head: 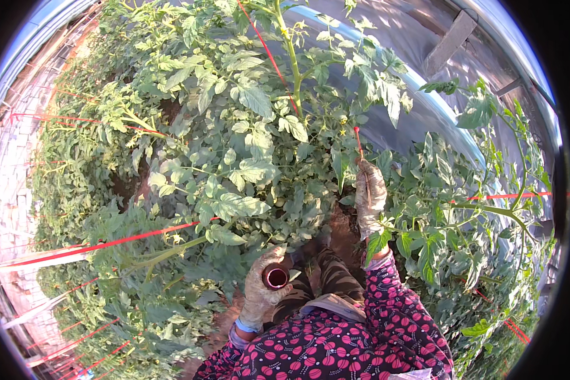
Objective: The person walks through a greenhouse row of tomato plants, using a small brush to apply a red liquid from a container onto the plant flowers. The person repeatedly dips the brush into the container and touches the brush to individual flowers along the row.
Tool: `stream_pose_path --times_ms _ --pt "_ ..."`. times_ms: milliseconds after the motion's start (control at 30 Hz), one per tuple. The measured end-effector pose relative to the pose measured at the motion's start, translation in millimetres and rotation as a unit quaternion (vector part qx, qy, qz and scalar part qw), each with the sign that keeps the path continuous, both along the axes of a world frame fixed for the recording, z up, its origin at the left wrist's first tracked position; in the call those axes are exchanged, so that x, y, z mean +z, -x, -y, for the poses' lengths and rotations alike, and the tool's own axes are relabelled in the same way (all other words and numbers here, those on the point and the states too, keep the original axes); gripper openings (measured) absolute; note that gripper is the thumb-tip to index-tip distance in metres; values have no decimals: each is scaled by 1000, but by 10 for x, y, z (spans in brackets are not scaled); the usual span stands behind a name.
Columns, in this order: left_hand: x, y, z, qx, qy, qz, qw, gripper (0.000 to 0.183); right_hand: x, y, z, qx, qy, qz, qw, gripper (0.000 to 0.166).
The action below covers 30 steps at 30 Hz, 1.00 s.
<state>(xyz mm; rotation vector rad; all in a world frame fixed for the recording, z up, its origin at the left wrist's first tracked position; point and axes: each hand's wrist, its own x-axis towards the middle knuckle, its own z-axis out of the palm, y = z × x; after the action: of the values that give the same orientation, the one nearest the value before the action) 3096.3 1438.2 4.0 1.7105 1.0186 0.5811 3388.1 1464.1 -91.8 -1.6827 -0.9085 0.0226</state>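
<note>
In a worn, soiled glove, my left hand [256, 289] holds a small round container [267, 270] with its open mouth facing up. Its inside looks dark red; how full it is I cannot tell. My right hand [370, 192], gloved the same way, grips a thin stick [360, 148] with a red tip [356, 129]. That tip points away from me, just beside small yellow tomato flowers [343, 132]. Tomato leaves [339, 164] hang left of the right hand, and a leaf [377, 244] crosses the right wrist.
Leafy tomato plants crowd both sides, with a thick stem [289, 52] ahead. Red strings [137, 237] run taut to the stems. Plastic sheeting [408, 109] and a concrete post [449, 42] stand at the right, a brick wall [14, 190] at the left. Bare soil [342, 228] shows near my feet.
</note>
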Motion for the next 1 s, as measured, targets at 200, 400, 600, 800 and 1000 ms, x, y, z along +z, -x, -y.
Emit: stream_pose_path --times_ms 200,400,600,800,1000 --pt "124 -89 -61 -22 -15 6 1000 59 -25 125 100 74 -64 -160 982 28" --pt "216 -62 -12 -49 22 62 997 57 321 656 343 171 -32 -260 950 31" --pt "137 166 72 -136 17 39 990 59 806 1188 755 231 -83 -40 969 35" --pt "152 288 225 -176 35 47 983 63 955 1470 1348 238 -3 -20 971 33" --pt "246 235 318 -280 25 56 958 64 1414 1422 2133 128 -25 -85 988 18"
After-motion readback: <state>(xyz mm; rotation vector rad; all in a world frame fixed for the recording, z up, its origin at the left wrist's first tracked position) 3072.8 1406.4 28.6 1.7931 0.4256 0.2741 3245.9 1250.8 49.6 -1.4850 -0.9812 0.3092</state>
